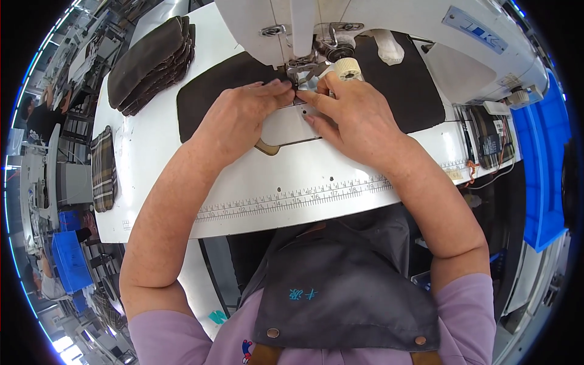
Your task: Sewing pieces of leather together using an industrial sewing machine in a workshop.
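Note:
My left hand (243, 115) lies with its fingers stretched out together over a dark brown flat panel (207, 91), fingertips close to the needle of a white sewing machine (389, 18). On the other side of the needle is my right hand (359, 115). Its index finger points at the stitching spot and its thumb is held apart, over the metal needle plate (283, 129). More dark brown material (407, 91) shows right of the machine head; whether it is the same panel is hidden. A cream knob (347, 69) sits just above my right fingers.
A stack of dark brown panels (152, 64) lies at the far left of the white table (146, 158). Below it is a folded plaid cloth (103, 170). A printed ruler (292, 202) runs along the front edge. Plaid pieces (490, 137) and a blue bin (544, 176) are at right.

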`<move>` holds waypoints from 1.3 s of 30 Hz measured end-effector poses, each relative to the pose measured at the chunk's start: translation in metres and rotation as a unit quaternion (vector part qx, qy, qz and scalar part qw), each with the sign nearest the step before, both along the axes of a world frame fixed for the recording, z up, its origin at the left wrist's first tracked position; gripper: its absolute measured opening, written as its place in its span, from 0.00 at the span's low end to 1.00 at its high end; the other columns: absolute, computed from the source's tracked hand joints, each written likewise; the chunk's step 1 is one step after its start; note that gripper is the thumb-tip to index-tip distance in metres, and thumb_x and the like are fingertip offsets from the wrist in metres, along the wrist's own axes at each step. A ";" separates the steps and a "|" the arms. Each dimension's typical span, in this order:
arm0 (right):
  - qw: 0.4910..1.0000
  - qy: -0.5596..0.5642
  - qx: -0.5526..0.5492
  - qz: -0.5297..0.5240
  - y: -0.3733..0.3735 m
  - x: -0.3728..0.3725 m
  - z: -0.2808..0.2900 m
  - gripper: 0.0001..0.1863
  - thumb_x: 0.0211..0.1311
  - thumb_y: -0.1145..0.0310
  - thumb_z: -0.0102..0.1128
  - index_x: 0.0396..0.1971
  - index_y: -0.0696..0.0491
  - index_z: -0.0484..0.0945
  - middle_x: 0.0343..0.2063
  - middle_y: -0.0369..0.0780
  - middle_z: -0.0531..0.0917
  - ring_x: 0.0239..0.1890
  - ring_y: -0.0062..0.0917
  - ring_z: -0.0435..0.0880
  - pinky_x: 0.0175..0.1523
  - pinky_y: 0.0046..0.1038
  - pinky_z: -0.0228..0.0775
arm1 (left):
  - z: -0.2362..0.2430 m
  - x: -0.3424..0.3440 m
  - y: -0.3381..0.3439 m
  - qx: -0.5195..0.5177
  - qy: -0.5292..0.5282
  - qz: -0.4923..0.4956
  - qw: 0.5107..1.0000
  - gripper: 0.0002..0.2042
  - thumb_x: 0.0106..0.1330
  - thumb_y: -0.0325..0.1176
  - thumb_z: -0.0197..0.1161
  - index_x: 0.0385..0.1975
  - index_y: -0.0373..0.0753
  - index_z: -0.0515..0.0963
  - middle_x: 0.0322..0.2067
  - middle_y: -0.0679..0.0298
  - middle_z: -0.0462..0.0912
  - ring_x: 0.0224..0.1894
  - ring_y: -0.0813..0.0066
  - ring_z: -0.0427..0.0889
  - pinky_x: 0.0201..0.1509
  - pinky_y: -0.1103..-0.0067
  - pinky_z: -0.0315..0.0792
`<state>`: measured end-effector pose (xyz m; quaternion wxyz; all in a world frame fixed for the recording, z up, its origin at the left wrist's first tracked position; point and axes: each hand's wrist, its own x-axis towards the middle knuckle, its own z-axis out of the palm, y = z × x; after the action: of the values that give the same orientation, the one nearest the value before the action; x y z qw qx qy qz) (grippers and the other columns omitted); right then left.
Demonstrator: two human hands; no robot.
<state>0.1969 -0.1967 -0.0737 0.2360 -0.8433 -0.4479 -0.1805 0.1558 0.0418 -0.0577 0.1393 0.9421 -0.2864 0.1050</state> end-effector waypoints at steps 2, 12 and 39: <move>1.000 -0.014 -0.006 0.000 0.000 0.000 -0.001 0.15 0.61 0.62 0.71 0.46 0.51 0.88 0.35 0.37 0.78 0.41 0.32 0.81 0.43 0.36 0.77 | 0.000 -0.001 -0.005 -0.004 -0.010 0.016 1.000 0.24 0.58 0.12 0.56 0.55 0.34 0.84 0.57 0.52 0.85 0.63 0.58 0.82 0.71 0.68 0.75; 1.000 0.004 0.006 0.005 -0.004 0.000 -0.003 0.15 0.63 0.62 0.70 0.46 0.52 0.87 0.35 0.38 0.78 0.39 0.33 0.82 0.42 0.37 0.77 | 0.020 -0.013 -0.031 0.060 0.024 0.115 0.991 0.24 0.58 0.31 0.58 0.54 0.27 0.83 0.55 0.47 0.85 0.50 0.52 0.88 0.61 0.67 0.80; 0.998 -0.007 0.024 0.054 -0.011 -0.005 0.001 0.07 0.59 0.66 0.71 0.35 0.52 0.89 0.34 0.37 0.81 0.35 0.34 0.84 0.39 0.37 0.77 | -0.023 -0.040 -0.037 -0.199 0.022 0.166 0.965 0.23 0.74 0.34 0.62 0.67 0.36 0.73 0.67 0.52 0.77 0.74 0.50 0.69 0.79 0.51 0.55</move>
<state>0.1914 -0.2074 -0.0727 0.2626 -0.8106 -0.4900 -0.1840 0.1161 0.0049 -0.0806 0.3112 0.9316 -0.0961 0.1612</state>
